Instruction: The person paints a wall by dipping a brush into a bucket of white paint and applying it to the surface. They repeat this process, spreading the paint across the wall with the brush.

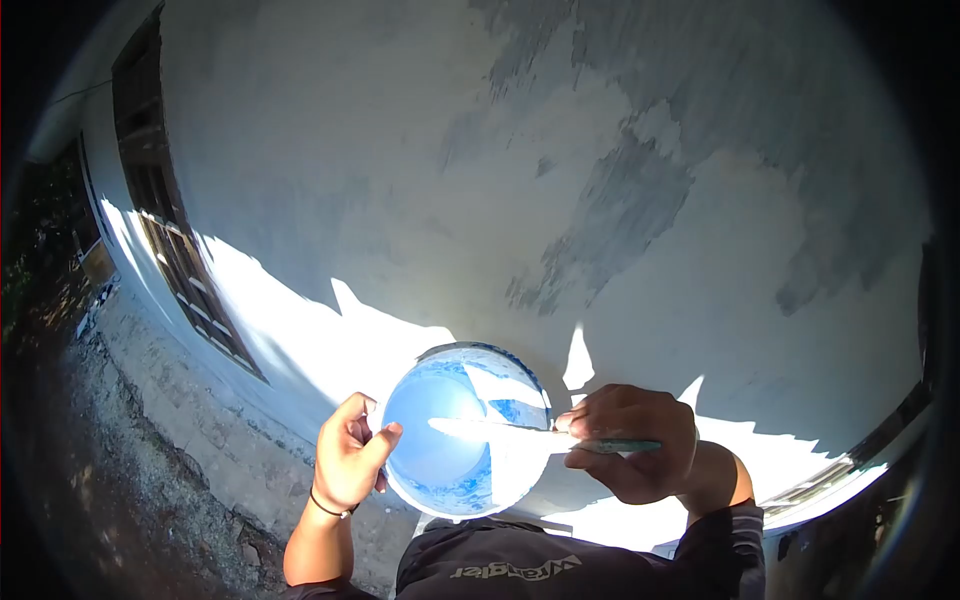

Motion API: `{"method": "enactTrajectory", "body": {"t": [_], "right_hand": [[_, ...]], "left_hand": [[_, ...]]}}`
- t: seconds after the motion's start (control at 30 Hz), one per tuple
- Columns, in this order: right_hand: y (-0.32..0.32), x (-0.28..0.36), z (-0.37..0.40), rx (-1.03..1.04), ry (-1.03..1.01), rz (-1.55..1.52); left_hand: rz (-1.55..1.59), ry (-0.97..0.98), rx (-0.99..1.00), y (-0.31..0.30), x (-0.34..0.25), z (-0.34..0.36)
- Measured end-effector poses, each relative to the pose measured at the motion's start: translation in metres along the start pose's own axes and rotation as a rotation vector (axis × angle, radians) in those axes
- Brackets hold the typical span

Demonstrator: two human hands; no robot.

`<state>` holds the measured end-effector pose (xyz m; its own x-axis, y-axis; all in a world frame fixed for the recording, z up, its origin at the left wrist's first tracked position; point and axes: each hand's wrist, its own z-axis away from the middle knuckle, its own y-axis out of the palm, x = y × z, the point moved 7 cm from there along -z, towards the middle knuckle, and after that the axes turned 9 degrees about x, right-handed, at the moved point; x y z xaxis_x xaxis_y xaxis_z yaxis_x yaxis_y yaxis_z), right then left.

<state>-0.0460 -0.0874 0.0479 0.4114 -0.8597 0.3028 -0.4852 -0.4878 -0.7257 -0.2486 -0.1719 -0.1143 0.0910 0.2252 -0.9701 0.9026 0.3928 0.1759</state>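
A round bucket (pixel 470 485), blue and white inside, is in front of the dark shirt (pixel 520 565). My left hand (pixel 352 450) grips its left rim, with the thumb over the edge. My right hand (pixel 635 440) is closed round the greenish handle of a tool (pixel 520 434). The tool's pale end reaches left over the bucket's opening, bright with glare, so its exact shape is hard to make out. Whether the tool touches the bucket's contents cannot be seen.
A wall (pixel 420 190) with patchy grey and whitish areas rises ahead. A brown barred window (pixel 180 230) is at the left. Rough concrete ground (pixel 200 430) runs along the wall's foot at the lower left. Sunlit patches cross the lower wall.
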Motion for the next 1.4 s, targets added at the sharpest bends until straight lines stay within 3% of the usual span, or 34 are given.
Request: {"method": "enactTrajectory", "body": {"t": [0.03, 0.1, 0.17, 0.23, 0.3, 0.33, 0.43, 0.7, 0.77, 0.83, 0.9, 0.97, 1.03, 1.07, 1.1, 1.17, 1.2, 1.3, 1.33, 1.4], "right_hand": [[0.012, -0.017, 0.008, 0.038, 0.115, -0.064], [0.036, -0.039, 0.016, 0.151, 0.141, -0.115], [0.062, -0.052, 0.023, 0.362, 0.314, 0.007], [0.079, -0.063, 0.032, 0.377, 0.36, -0.069], [0.094, -0.07, 0.04, 0.375, 0.344, -0.19], [0.102, -0.075, 0.045, 0.371, 0.374, -0.231], [0.123, -0.082, 0.055, 0.398, 0.361, -0.264], [0.127, -0.098, 0.066, 0.276, 0.473, -0.247], [0.109, -0.101, 0.063, 0.121, 0.496, -0.228], [0.095, -0.099, 0.058, 0.042, 0.465, -0.254], [0.085, -0.106, 0.062, -0.082, 0.532, -0.33], [0.084, -0.106, 0.061, -0.061, 0.541, -0.21], [0.093, -0.113, 0.064, -0.024, 0.54, -0.124], [0.106, -0.126, 0.076, -0.199, 0.616, -0.413], [0.11, -0.125, 0.078, -0.198, 0.612, -0.41], [0.116, -0.1, 0.065, -0.028, 0.329, 0.077], [0.123, -0.116, 0.074, -0.131, 0.478, -0.149], [0.134, -0.099, 0.068, -0.02, 0.365, 0.032], [0.136, -0.106, 0.071, 0.015, 0.48, -0.019], [0.127, -0.109, 0.063, -0.11, 0.479, -0.082]], "left_hand": [[-0.05, -0.009, -0.026, 0.001, 0.002, 0.002], [-0.058, 0.003, -0.039, 0.004, 0.005, 0.008], [-0.11, 0.031, -0.048, 0.006, 0.005, 0.013], [-0.125, 0.029, -0.062, 0.007, 0.013, 0.016], [-0.214, 0.183, -0.075, 0.007, 0.011, 0.019], [-0.173, 0.094, -0.095, 0.012, 0.01, 0.021], [-0.19, 0.122, -0.103, 0.012, 0.016, 0.022], [-0.202, 0.085, -0.148, 0.009, 0.041, 0.023], [-0.246, 0.183, -0.17, 0.009, 0.039, 0.021], [-0.211, 0.038, -0.181, 0.008, 0.044, 0.023], [-0.223, 0.07, -0.198, 0.004, 0.049, 0.022], [-0.142, -0.042, -0.227, 0.001, 0.057, 0.022], [-0.144, -0.004, -0.243, -0.001, 0.058, 0.021], [-0.146, 0.027, -0.26, -0.003, 0.057, 0.021], [-0.145, 0.033, -0.261, -0.005, 0.058, 0.02], [-0.152, -0.072, -0.255, -0.009, 0.066, 0.02], [-0.152, -0.067, -0.253, -0.011, 0.067, 0.018], [-0.114, -0.11, -0.268, -0.015, 0.074, 0.014], [-0.112, -0.112, -0.264, -0.016, 0.076, 0.012], [-0.105, -0.102, -0.258, -0.02, 0.076, 0.006]]}}
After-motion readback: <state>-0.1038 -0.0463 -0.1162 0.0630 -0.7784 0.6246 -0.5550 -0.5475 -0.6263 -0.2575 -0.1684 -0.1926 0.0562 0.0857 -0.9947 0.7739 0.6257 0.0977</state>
